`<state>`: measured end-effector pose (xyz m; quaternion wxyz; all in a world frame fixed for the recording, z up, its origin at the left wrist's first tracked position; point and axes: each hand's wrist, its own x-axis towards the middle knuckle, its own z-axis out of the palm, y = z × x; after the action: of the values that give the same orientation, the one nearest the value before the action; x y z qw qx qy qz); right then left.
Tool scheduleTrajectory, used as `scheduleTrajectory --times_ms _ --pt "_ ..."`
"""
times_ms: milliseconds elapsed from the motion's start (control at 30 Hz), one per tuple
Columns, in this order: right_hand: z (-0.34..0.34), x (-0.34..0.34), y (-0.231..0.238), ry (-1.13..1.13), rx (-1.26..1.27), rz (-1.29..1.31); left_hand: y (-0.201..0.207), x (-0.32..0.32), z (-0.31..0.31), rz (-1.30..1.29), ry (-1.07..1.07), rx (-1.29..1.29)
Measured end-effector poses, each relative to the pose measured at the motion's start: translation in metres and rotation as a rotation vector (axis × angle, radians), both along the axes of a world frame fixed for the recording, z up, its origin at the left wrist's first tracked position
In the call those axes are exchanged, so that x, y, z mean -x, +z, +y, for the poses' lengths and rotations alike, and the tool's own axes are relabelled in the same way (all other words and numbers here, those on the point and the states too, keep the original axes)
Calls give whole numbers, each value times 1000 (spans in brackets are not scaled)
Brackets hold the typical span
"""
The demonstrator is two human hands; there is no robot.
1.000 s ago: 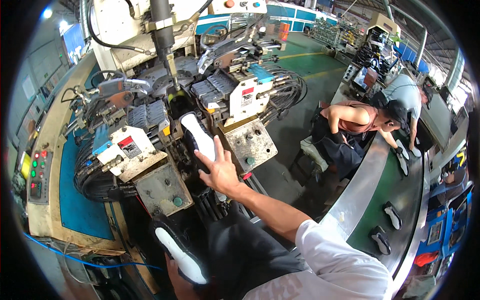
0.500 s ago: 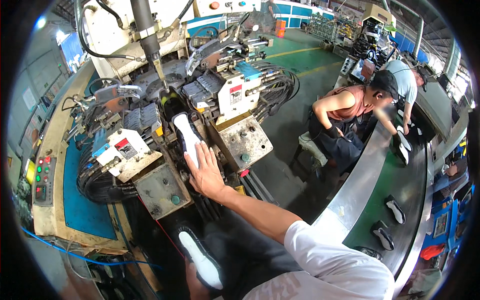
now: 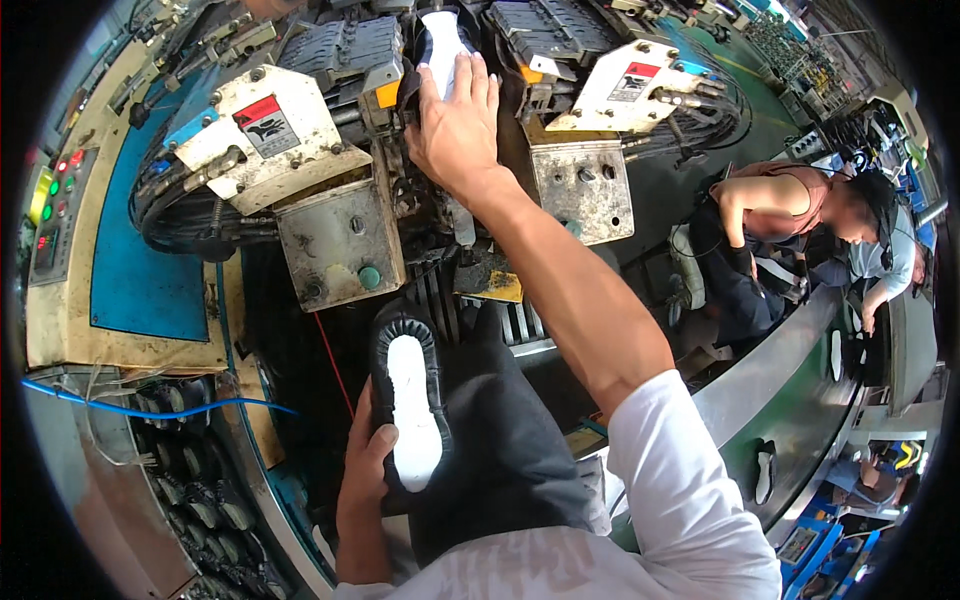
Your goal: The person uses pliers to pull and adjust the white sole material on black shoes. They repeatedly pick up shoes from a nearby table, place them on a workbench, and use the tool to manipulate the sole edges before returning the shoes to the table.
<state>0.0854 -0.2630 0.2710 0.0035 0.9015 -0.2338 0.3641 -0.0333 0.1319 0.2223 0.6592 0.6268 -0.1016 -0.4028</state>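
My left hand (image 3: pixel 364 462) grips a black shoe upper (image 3: pixel 383 330) from its left side, thumb over the edge. Its pale insole board (image 3: pixel 412 415) faces up, and the black edge is gathered in pleats around the toe. The other fingers are hidden beneath. Ahead, my right hand (image 3: pixel 455 130) lies with fingers spread on the white bottom of a second shoe upper (image 3: pixel 442 42), which sits sole up in the machine (image 3: pixel 345 45) between its two sets of metal plates. The heel end of that shoe is covered by my palm.
Metal control boxes (image 3: pixel 340 245) with green buttons flank the shoe station. A button panel (image 3: pixel 60 215) stands at far left, above a rack of dark shoes (image 3: pixel 205 490). On the right, a conveyor (image 3: pixel 745 450) carries shoes; a seated person (image 3: pixel 775 215) and another worker are beside it.
My view has tilted down toward my lap. The left hand, with its shoe upper, has come further into sight. My right hand stays on the shoe in the machine.
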Motion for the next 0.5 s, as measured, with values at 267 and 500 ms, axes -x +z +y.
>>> scheduleTrajectory --times_ms 267,500 --pt "4 8 25 109 -6 -86 3 -24 -44 -3 -87 51" --pt "-13 14 35 197 58 -15 9 -15 -39 -219 -28 -77"
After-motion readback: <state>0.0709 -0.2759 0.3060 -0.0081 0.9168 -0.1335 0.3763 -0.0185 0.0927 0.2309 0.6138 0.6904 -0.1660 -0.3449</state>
